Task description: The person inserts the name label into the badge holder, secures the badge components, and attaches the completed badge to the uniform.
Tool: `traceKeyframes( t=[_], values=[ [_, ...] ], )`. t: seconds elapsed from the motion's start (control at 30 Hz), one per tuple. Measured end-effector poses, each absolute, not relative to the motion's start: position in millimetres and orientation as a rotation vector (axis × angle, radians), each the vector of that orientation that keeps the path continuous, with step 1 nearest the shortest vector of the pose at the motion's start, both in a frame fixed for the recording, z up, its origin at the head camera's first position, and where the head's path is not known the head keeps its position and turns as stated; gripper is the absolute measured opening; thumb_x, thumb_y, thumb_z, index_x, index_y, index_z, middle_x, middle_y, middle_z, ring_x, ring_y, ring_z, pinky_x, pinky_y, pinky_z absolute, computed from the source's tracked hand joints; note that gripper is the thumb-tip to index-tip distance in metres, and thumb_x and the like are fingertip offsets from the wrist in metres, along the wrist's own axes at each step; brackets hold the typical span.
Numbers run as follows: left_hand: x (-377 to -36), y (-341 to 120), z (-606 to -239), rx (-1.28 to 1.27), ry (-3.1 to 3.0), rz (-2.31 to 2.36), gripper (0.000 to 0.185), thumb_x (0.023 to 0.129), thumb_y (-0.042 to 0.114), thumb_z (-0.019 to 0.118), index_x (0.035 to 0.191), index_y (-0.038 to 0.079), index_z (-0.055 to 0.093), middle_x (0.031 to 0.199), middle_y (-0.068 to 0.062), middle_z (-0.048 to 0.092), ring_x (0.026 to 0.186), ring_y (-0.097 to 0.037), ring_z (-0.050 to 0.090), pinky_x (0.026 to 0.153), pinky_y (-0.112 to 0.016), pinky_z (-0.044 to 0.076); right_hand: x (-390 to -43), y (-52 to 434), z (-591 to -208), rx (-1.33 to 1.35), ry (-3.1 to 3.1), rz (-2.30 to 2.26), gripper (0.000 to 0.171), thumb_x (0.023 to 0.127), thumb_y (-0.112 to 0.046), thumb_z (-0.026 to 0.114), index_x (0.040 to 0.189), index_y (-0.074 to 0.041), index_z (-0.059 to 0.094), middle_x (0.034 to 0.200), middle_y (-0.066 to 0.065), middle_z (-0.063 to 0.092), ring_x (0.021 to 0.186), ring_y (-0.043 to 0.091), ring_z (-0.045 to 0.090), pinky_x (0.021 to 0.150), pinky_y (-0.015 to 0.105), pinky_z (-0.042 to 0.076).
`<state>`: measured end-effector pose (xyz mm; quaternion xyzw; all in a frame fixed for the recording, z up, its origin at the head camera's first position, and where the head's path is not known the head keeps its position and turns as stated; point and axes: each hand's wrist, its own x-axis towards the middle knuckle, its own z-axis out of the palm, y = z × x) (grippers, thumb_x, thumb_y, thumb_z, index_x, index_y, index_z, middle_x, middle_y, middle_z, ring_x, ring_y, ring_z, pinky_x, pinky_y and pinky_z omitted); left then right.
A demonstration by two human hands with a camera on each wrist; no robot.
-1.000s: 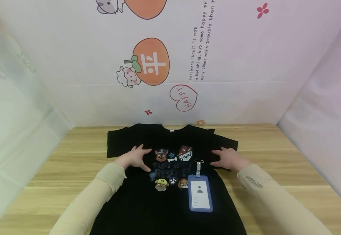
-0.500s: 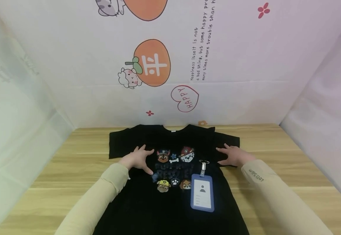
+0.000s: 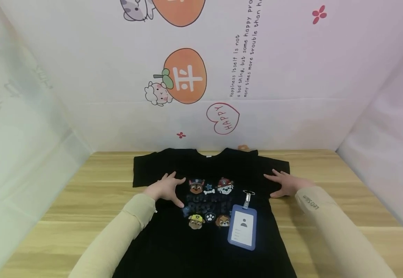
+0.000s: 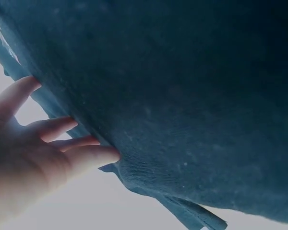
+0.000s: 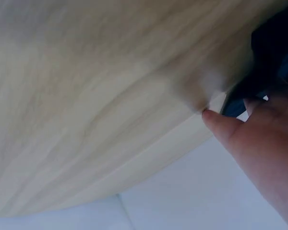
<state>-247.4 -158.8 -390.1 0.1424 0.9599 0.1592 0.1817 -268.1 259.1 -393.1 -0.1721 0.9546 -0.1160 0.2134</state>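
Note:
A black short-sleeved T-shirt with cartoon dog heads on its chest lies spread out, collar at the far side. My left hand rests on its left chest and sleeve side, thumb and fingers spread. In the left wrist view, the fingertips touch the dark cloth. My right hand is at the right sleeve, fingers spread over the shirt's edge. The right wrist view shows that hand beside dark cloth, partly cut off. A blue badge holder with a metal clip lies on the shirt's right chest.
The shirt lies on a wood-grain table. A white printed cloth hangs behind the far edge, and pale cloth walls stand at the left and right.
The right hand has moved to the right relative to the shirt. The badge holder has turned slightly, its clip now farther right. The left hand keeps its place on the cloth; the view has shifted a little.

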Motion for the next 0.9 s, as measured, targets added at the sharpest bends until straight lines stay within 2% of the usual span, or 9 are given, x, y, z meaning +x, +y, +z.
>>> traceKeyframes(
  t=[0.47, 0.7, 0.9],
  values=[
    [-257.0, -158.5, -389.9, 0.431, 2.699, 0.424, 0.091, 0.07, 0.035, 0.083, 0.146, 0.017, 0.036, 0.156, -0.023, 0.012, 0.14, -0.05, 0.008, 0.109, -0.068, 0.015, -267.0, 267.4, -395.9, -0.507, 2.658, -0.348, 0.088, 0.081, -0.049, 0.067, 0.146, -0.006, 0.029, 0.151, 0.032, 0.01, 0.135, 0.058, 0.006, 0.099, 0.076, 0.016],
    [-252.7, -158.5, -389.7, 0.412, 2.708, 0.398, 0.092, 0.071, 0.034, 0.082, 0.147, 0.017, 0.034, 0.156, -0.022, 0.012, 0.141, -0.048, 0.007, 0.11, -0.066, 0.015, -259.8, 267.0, -399.9, -0.546, 2.779, -0.374, 0.081, 0.08, -0.046, 0.07, 0.142, -0.002, 0.039, 0.147, 0.035, 0.022, 0.132, 0.058, 0.019, 0.101, 0.073, 0.02],
    [-239.1, -153.9, -386.0, 0.432, 2.647, 0.3, 0.093, 0.074, 0.037, 0.08, 0.149, 0.019, 0.028, 0.157, -0.02, 0.008, 0.142, -0.046, 0.006, 0.112, -0.062, 0.015, -248.5, 271.3, -400.9, -0.492, 2.853, -0.507, 0.076, 0.081, -0.04, 0.072, 0.137, 0.002, 0.043, 0.144, 0.037, 0.029, 0.129, 0.056, 0.028, 0.102, 0.074, 0.016]
  ],
)
